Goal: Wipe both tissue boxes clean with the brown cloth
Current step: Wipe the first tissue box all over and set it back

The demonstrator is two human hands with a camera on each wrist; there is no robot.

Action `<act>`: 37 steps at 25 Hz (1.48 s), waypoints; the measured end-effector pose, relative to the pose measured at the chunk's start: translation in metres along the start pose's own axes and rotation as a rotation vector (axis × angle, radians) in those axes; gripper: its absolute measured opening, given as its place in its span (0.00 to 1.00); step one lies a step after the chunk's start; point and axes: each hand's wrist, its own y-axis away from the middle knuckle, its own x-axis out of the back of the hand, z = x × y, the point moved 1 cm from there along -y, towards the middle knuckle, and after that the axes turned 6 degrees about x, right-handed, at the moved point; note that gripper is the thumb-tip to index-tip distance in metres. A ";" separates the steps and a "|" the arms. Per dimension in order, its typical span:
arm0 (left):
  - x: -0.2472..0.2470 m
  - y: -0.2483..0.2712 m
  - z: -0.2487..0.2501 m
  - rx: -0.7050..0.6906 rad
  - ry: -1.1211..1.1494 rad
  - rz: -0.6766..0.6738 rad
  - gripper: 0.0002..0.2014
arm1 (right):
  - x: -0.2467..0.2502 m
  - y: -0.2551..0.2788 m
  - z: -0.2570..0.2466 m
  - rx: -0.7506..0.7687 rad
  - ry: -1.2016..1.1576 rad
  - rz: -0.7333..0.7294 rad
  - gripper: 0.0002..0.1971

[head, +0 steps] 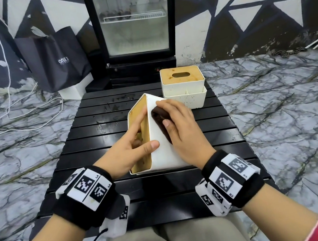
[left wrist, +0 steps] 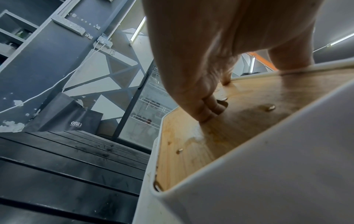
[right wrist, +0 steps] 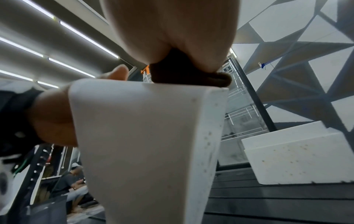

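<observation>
Fingers (head: 169,104) of right hand (head: 184,129) hold brown cloth (head: 158,116) against tipped tissue box (head: 165,154), left hand (head: 127,151) gripping its edge

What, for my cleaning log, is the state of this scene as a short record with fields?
near tissue box: tipped on its side on the black slatted table, wooden lid facing left
left hand: grips the near box, fingers in the lid slot, thumb over the upper edge
right hand: holds the brown cloth against the box's upturned white side
far tissue box: upright at the table's far right, untouched; stains on the wooden lid, specks on the white wall
</observation>
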 end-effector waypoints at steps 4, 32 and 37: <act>-0.001 -0.001 0.002 0.015 -0.030 -0.028 0.43 | 0.010 -0.007 0.013 -0.104 0.000 0.018 0.21; -0.005 0.006 0.005 -0.045 0.029 -0.067 0.39 | 0.040 -0.025 0.016 -0.141 0.029 -0.149 0.17; -0.002 0.012 0.011 -0.038 -0.041 -0.090 0.42 | 0.043 -0.016 0.016 -0.180 -0.112 -0.081 0.17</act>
